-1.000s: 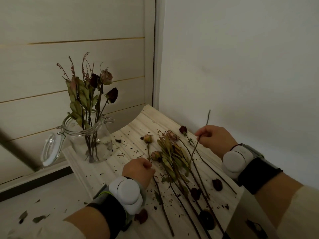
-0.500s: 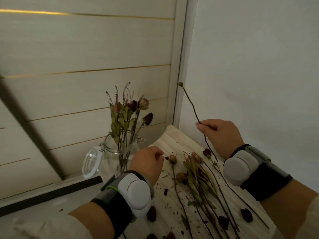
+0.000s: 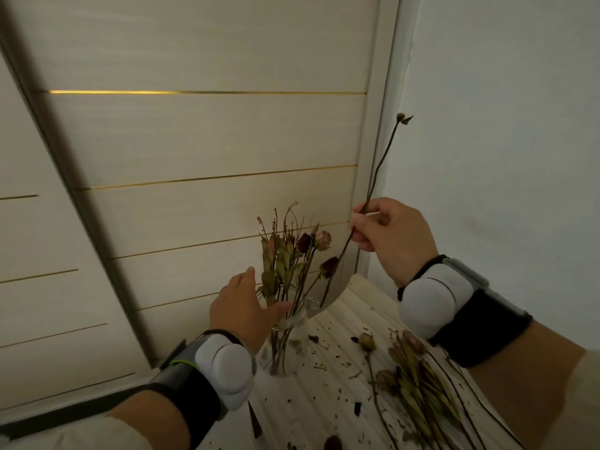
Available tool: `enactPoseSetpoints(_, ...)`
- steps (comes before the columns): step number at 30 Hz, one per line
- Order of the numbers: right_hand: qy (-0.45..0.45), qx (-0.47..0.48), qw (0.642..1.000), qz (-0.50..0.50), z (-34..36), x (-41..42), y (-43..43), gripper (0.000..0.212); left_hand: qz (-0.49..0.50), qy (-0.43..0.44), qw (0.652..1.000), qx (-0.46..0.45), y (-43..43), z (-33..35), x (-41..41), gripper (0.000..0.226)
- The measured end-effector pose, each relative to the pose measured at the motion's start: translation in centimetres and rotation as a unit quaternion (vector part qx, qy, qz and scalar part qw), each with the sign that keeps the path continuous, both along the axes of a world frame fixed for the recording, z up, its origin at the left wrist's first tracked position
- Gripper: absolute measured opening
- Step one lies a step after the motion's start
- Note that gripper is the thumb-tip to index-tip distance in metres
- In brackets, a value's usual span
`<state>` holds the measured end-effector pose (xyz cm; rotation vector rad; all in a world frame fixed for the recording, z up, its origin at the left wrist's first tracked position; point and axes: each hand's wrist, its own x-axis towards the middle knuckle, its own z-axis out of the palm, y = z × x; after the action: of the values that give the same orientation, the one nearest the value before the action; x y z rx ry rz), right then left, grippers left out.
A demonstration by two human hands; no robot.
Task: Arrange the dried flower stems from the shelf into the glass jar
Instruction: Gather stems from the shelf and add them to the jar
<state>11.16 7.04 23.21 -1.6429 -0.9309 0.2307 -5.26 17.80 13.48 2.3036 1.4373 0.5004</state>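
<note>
A glass jar stands on the pale wooden shelf, holding several dried flowers upright. My left hand reaches to the jar's neck with thumb and fingers spread; it hides the jar's left side and whether it touches the glass cannot be told. My right hand pinches a long thin bare stem with a small bud at its top, held above and right of the jar, its lower end pointing down beside the jar's flowers. More dried stems lie on the shelf at the lower right.
A panelled cream wall with gold strips rises behind the jar, and a plain white wall closes the right side. Dry petals and crumbs litter the shelf.
My right hand lifted the thin stem off the shelf and carried it up toward the jar. My left hand left the shelf and opened at the jar's neck. The view tilted upward.
</note>
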Motion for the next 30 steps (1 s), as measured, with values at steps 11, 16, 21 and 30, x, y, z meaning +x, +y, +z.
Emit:
enactPoseSetpoints(11, -0.064, -0.028, 0.998, 0.001, -2.4, -2.9, 5.4, 0.01, -0.062, 0.096, 0.99, -0.077, 2.4, -2.7, -0.9, 0.116)
enactPoseSetpoints(16, -0.123, -0.079, 0.989, -0.007, -4.0, -3.6, 6.8, 0.006, -0.073, 0.099, 0.989, -0.082, 2.8, -3.4, -0.5, 0.114)
enactPoseSetpoints(21, -0.178, -0.125, 0.976, -0.029, -5.8, -3.7, 8.0, 0.016, -0.07, 0.087, 0.991, -0.078, 3.1, -4.5, -0.6, 0.109)
enactPoseSetpoints(30, -0.254, -0.247, 0.935, -0.011, -7.5, -4.3, 8.8, 0.027, -0.073, 0.073, 0.994, -0.044, 3.1, -4.8, -0.6, 0.101)
